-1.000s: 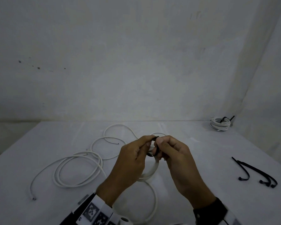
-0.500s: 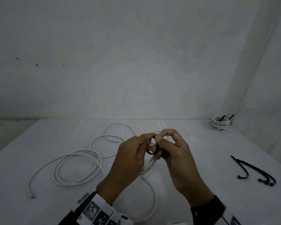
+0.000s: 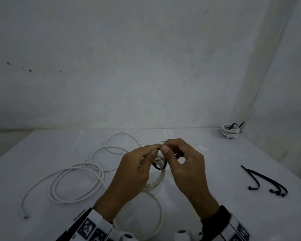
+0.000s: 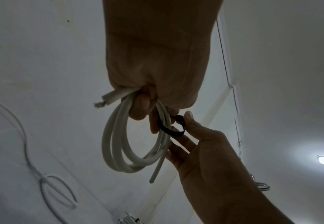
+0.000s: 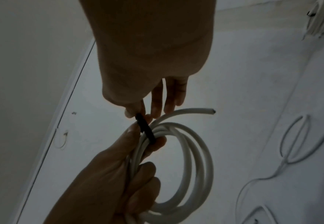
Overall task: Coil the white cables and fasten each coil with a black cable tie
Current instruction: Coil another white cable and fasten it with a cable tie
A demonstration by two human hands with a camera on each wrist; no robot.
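**A:** Start with the head view. What are the hands doing?

**B:** Both are raised above the white table [image 3: 42,153], meeting at the fingertips. The left hand [image 3: 130,174] has its fingers curled round a small coil of round white cable [image 3: 156,181]. A black plastic cable tie [image 3: 159,166] loops round the coil's strands, and the right hand [image 3: 186,169] pinches the tie's upper end between thumb and forefinger, its other fingers bent.

**A:** And on the table?

**B:** Loose white cable loops [image 3: 76,181] sprawl to the left, one end lying free near the front edge. A finished white coil bound with a black tie [image 3: 229,130] sits at the far right corner, against the wall. Spare black cable ties [image 3: 266,181] lie on the right, well apart from the hands.

**A:** The left wrist view?

**B:** Seen from below, the left hand [image 4: 157,63] clamps the coil [image 4: 118,148] near its top; about three turns hang down and both cut ends stick out. The tie [image 4: 168,130] wraps the strands just beside the left fingers. The right hand [image 4: 205,145] comes in from the lower right, thumb tip at the tie's head.

**A:** And the right wrist view?

**B:** The right hand [image 5: 153,57] nips the tie [image 5: 145,130] at its top end, two fingers extended behind. The left hand [image 5: 115,181] grasps the coil [image 5: 195,159] from below, its thumb lying against the tie where it crosses the strands. More cable loops [image 5: 295,141] lie on the table [image 5: 234,75] beyond.
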